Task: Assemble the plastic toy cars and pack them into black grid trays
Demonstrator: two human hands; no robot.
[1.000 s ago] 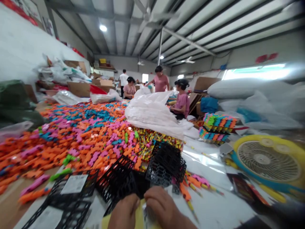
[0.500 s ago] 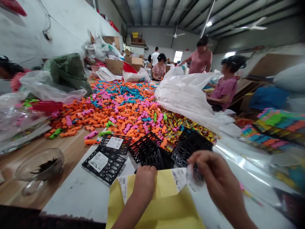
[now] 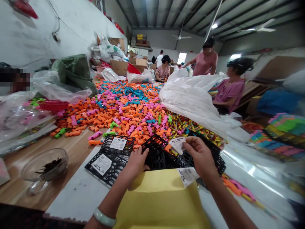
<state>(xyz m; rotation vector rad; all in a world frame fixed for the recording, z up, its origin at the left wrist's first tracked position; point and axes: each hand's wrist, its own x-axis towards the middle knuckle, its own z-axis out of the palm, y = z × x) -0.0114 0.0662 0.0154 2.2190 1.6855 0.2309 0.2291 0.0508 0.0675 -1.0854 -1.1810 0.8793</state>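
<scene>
Pinched between the thumb and fingers of my right hand is a white printed label, held over the black lattice trays. My left hand, its fingers apart, reaches to the edge of a black lattice tray just beyond the yellow paper; its thumb is partly hidden. Another label clings to the top right corner of the yellow paper. Left of my left hand, two black trays overlap, each bearing a white label.
Behind the trays spreads a big heap of orange, pink, blue and green toy pieces. A glass bowl with dark bits stands at left. A white plastic bag lies right of the heap. Several people are around the table.
My right hand has moved forward over the trays with a label. My left hand has left the yellow paper's edge, its fingers now spread toward a tray. The view has shifted slightly.
</scene>
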